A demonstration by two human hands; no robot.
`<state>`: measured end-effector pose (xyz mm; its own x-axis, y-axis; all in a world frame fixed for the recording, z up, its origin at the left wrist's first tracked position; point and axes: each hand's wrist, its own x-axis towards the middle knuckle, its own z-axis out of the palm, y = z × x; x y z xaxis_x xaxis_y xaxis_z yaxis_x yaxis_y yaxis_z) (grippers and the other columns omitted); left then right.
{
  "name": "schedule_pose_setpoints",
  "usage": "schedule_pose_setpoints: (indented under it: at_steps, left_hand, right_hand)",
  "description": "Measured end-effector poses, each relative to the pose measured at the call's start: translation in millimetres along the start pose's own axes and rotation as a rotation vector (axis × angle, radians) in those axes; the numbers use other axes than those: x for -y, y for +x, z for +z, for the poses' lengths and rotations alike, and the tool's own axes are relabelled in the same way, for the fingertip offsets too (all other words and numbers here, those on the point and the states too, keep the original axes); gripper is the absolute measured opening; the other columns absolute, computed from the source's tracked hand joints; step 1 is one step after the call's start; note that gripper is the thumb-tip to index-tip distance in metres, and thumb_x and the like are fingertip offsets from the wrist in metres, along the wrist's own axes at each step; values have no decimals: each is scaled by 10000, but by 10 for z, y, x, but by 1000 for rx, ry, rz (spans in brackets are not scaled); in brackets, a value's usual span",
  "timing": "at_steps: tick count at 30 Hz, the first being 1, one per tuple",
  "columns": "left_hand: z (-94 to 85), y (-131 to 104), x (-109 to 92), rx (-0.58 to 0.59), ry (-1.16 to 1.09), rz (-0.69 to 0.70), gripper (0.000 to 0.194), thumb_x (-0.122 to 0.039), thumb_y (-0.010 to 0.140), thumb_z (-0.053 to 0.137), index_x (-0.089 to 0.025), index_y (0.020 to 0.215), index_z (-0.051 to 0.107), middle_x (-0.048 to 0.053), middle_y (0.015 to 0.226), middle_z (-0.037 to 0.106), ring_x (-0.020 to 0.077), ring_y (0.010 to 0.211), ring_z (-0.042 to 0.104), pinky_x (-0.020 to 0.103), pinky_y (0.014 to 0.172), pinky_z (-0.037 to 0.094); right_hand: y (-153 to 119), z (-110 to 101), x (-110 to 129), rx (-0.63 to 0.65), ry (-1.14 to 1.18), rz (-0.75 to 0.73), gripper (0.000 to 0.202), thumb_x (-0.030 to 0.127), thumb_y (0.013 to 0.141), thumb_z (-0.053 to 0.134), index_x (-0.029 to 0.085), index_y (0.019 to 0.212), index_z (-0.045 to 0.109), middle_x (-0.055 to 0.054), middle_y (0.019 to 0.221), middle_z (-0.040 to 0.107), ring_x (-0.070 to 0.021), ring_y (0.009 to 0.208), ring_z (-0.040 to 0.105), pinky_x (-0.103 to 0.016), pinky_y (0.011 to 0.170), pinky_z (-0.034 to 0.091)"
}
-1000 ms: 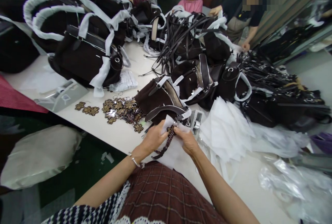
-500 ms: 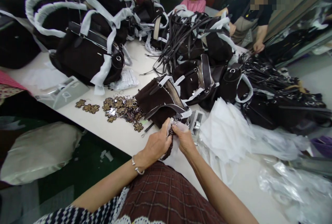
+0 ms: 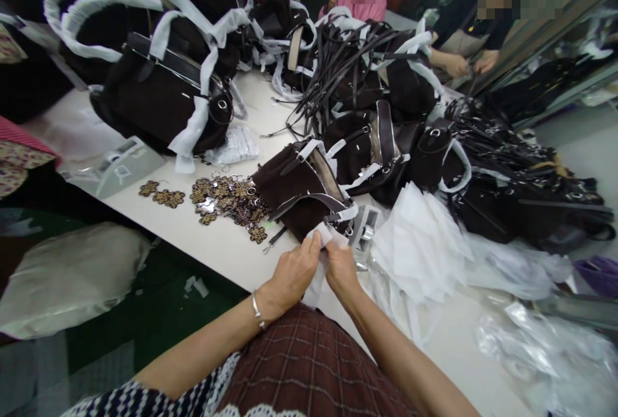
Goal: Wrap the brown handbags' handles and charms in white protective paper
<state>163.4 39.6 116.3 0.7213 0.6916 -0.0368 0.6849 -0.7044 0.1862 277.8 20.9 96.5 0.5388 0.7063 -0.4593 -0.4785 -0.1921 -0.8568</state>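
Both hands meet close to my body, pinching a piece of white tissue paper (image 3: 320, 234). My left hand (image 3: 295, 272) is closed on its left side, and my right hand (image 3: 340, 266) is closed on its right side. Whatever the paper wraps is hidden by it and by my fingers. Just beyond my fingertips lies a small dark brown handbag (image 3: 290, 176) on its side, its handle partly wrapped in white. A pile of leopard-print flower charms (image 3: 226, 195) with metal rings lies left of that bag.
A stack of white tissue sheets (image 3: 418, 237) lies to the right, with clear plastic bags (image 3: 555, 352) nearer me. A tape dispenser (image 3: 367, 231) stands beside the handbag, another tape dispenser (image 3: 116, 169) at the left edge. Large brown handbags (image 3: 159, 101) and black straps (image 3: 333, 69) fill the back. Co-workers stand beyond.
The white paper between my hands now covers the chain and dark piece that showed there before. My hands have shifted slightly nearer to me. A co-worker at right has brought both hands together.
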Motion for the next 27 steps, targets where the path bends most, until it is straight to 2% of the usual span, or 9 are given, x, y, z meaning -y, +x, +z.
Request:
schedule_pose_setpoints:
  at_steps: [4, 7, 10, 12, 14, 17, 20, 24, 27]
  left_hand:
    - [-76, 38, 11, -14, 91, 26, 501, -30, 918, 409, -53, 1418, 380, 139, 1041, 629, 179, 789, 671, 236, 585, 536]
    - [-76, 48, -25, -16, 111, 36, 432, -24, 917, 403, -58, 1341, 474, 140, 1027, 621, 190, 802, 664, 245, 578, 529]
    - [-103, -25, -59, -26, 29, 59, 491, -28, 909, 418, -67, 1399, 415, 158, 1098, 614, 209, 899, 660, 257, 623, 529]
    - [-158, -109, -25, -16, -139, 112, 561, -102, 921, 476, -115, 1464, 334, 137, 1128, 617, 208, 942, 654, 258, 662, 519]
    - [-223, -166, 81, 5, -410, 112, 505, -225, 951, 498, -181, 1439, 373, 59, 1000, 646, 171, 841, 650, 242, 659, 493]
    - [-247, -108, 328, -109, -762, -180, 289, -371, 995, 411, -190, 1163, 562, -2, 809, 611, 140, 710, 586, 247, 668, 453]
    - [-103, 76, 492, -120, -969, -328, 367, -466, 970, 413, -172, 833, 584, 15, 785, 583, 168, 763, 548, 287, 724, 442]
    - [187, 208, 353, 152, -1468, -248, 454, -585, 908, 483, -158, 874, 632, 41, 839, 632, 196, 836, 565, 313, 777, 470]
    - [312, 188, 126, 135, -1782, -271, 509, -601, 865, 568, -150, 1093, 626, 68, 990, 663, 206, 926, 586, 313, 840, 472]
  right_hand:
    - [-92, 56, 121, 103, 120, 59, 300, 480, 786, 686, 221, 937, 702, -35, 987, 740, -207, 945, 671, -348, 877, 538]
    - [-97, 85, 134, 141, 124, 97, 324, 396, 691, 806, 200, 922, 693, -26, 913, 740, -191, 870, 678, -342, 874, 541]
    - [-41, 74, 112, 82, 144, 112, 339, 375, 623, 852, 181, 855, 698, -28, 826, 740, -197, 814, 685, -349, 855, 552]
    - [-5, 51, 120, 64, 144, 145, 345, 415, 622, 845, 177, 827, 703, -42, 790, 742, -221, 802, 695, -371, 821, 566]
    - [9, 24, 147, 79, 124, 184, 351, 436, 621, 840, 176, 816, 708, -55, 777, 746, -246, 804, 704, -391, 790, 575]
    - [3, -12, 186, 104, 94, 212, 351, 445, 621, 837, 175, 809, 713, -61, 773, 751, -270, 836, 707, -409, 788, 578]
    - [-5, -36, 175, 82, 70, 205, 363, 449, 616, 837, 182, 833, 721, -54, 798, 759, -273, 870, 703, -420, 821, 572]
    - [14, -46, 110, 55, 55, 160, 386, 451, 609, 837, 186, 870, 736, -55, 874, 767, -264, 889, 697, -423, 881, 554]
    - [30, -34, 78, 52, 38, 107, 380, 471, 652, 805, 177, 885, 746, -69, 910, 766, -257, 905, 694, -419, 924, 536]
